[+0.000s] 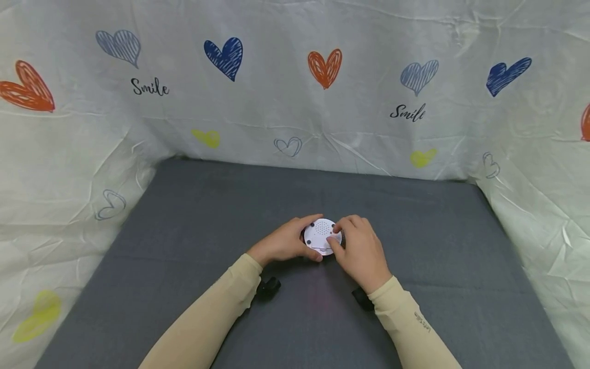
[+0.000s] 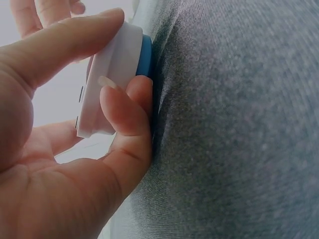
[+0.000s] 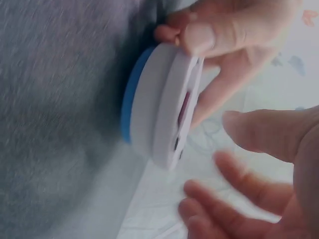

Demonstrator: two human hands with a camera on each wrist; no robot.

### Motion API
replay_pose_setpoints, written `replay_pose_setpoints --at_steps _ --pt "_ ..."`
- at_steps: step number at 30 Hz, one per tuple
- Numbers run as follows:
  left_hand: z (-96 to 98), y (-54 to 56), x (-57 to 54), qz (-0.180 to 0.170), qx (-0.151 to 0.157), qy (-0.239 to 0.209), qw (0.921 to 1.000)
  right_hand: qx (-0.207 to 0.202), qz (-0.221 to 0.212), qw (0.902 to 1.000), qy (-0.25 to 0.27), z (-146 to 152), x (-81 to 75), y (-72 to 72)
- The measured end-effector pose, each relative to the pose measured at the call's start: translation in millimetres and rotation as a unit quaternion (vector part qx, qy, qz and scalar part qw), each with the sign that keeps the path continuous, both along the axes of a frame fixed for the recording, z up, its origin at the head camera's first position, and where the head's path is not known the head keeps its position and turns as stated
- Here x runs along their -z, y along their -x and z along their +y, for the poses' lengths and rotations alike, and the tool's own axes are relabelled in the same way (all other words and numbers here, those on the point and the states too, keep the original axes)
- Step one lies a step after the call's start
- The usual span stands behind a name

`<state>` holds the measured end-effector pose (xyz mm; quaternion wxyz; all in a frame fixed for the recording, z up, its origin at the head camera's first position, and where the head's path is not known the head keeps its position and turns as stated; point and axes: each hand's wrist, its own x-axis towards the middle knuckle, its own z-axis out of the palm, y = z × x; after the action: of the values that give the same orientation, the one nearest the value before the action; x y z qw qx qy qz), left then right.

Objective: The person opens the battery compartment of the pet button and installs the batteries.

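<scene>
A round white push-button device (image 1: pixel 319 239) with a blue part (image 2: pixel 144 56) lies turned over, blue side against the grey cloth. Its upturned face has a patch of small holes, dark round feet and a seam near the near edge. My left hand (image 1: pixel 287 242) grips its rim from the left, thumb on one side and fingers on the other. Over the right part of the face hovers my right hand (image 1: pixel 361 251), fingers bent loosely. In the right wrist view, the thumb (image 3: pixel 264 132) and fingers of that hand stand apart from the device, with nothing between them.
Dark grey cloth (image 1: pixel 221 205) covers the table. A white curtain (image 1: pixel 276 102) printed with hearts and "Smile" hangs behind and at both sides. Black wrist-camera mounts (image 1: pixel 269 288) sit beneath both wrists.
</scene>
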<state>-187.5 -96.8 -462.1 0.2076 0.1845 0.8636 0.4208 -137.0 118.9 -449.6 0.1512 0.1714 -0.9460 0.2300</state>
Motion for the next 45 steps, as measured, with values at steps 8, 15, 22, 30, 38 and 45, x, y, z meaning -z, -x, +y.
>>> replay_pose_setpoints --at_steps 8,15,22,30,38,45 --pt "0.9 0.6 0.1 -0.003 -0.004 0.003 1.0000 0.035 -0.136 0.9900 0.010 4.3 1.8 6.2" --pt "0.0 1.2 3.0 -0.004 -0.006 0.008 0.9999 0.019 -0.152 0.9880 0.018 1.7 2.8 7.4" --pt "0.4 -0.7 3.8 -0.003 -0.016 0.006 0.9999 0.015 -0.143 0.9893 0.022 0.9 4.8 7.5" --pt "0.4 -1.6 1.8 0.002 -0.021 0.003 0.9998 0.011 -0.142 0.9895 0.024 0.4 6.4 9.2" --pt "0.9 -1.5 1.1 0.006 -0.021 0.009 0.9997 0.016 -0.133 0.9907 0.022 -1.3 9.4 9.5" --pt "2.2 0.2 2.6 0.005 -0.021 0.007 0.9997 0.012 -0.127 0.9916 0.022 1.2 11.2 9.5"
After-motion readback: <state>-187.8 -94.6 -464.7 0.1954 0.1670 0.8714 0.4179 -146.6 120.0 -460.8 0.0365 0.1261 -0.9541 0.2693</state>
